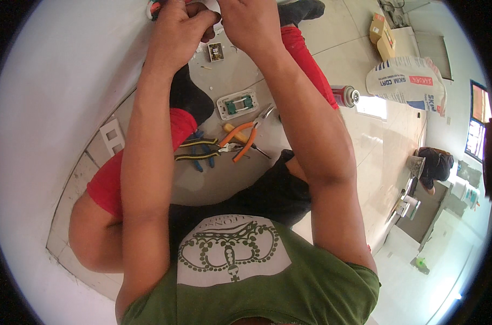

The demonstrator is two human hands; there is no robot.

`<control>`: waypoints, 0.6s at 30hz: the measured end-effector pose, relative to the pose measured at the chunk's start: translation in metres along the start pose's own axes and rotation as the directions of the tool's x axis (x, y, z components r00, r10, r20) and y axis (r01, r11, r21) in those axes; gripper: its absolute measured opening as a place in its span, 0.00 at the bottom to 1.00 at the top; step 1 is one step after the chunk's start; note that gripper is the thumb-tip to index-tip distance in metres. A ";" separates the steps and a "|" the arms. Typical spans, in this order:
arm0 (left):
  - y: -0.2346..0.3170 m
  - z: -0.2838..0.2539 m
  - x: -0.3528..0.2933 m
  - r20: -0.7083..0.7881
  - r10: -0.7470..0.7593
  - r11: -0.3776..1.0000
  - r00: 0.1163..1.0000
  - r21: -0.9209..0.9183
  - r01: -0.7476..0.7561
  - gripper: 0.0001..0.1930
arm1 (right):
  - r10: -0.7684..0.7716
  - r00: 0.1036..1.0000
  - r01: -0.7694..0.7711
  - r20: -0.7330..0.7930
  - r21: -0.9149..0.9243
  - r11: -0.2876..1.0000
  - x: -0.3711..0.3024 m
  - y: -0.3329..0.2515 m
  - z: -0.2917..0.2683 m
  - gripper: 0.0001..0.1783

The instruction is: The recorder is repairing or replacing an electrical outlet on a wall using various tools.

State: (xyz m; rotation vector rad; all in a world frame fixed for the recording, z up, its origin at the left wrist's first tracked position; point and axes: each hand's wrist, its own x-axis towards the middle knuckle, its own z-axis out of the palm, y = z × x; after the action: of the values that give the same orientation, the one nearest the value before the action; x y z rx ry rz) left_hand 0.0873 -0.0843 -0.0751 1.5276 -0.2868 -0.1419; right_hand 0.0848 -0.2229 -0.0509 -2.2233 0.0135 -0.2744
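The person's left hand (178, 21) is raised near the white wall (56, 97), fingers curled and the thumb bent against them; I cannot tell what, if anything, its grip has hold of. The right hand (250, 21) is close beside it, cut off by the upper edge, so how far its grip is open cannot be told either. A partly hidden red and pale green object (153, 10) shows just beyond the left hand. Below the hands, a small box with metal parts (215, 52) is the nearest thing on the tiled floor (311, 65). Nearer the person lies a white and green socket plate (238, 104). Between the legs, orange-handled pliers (254, 127) cross a yellow-handled screwdriver (227, 127), and black-and-yellow pliers (200, 156) cross blue-handled pliers (198, 164). A white frame (105, 134) is by the wall, left of the legs; a red can (343, 96) is right of them.
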 end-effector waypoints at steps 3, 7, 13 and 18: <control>-0.001 -0.003 0.000 0.038 0.006 1.000 0.999 -0.030 -0.005 0.30 | -0.082 0.996 0.079 -0.039 -0.077 0.994 0.000 0.004 0.000 0.18; -0.004 -0.005 0.002 0.062 0.022 0.993 0.998 -0.116 -0.015 0.31 | -0.287 0.951 0.254 -0.114 -0.236 0.938 -0.002 0.005 0.000 0.16; 0.002 -0.007 0.001 0.081 -0.020 0.996 0.997 -0.085 0.027 0.31 | 0.065 0.996 -0.075 0.053 0.228 0.971 0.012 0.022 0.014 0.15; -0.002 -0.012 -0.001 0.111 -0.008 0.994 0.994 -0.105 0.019 0.31 | 0.256 0.958 -0.287 0.130 0.433 0.855 0.001 -0.001 0.010 0.17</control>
State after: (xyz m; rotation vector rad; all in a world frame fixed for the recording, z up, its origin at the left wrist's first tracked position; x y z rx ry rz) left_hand 0.0897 -0.0726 -0.0774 1.4188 -0.3513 -0.2490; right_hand 0.0873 -0.2146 -0.0560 -1.7392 0.2083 -0.0355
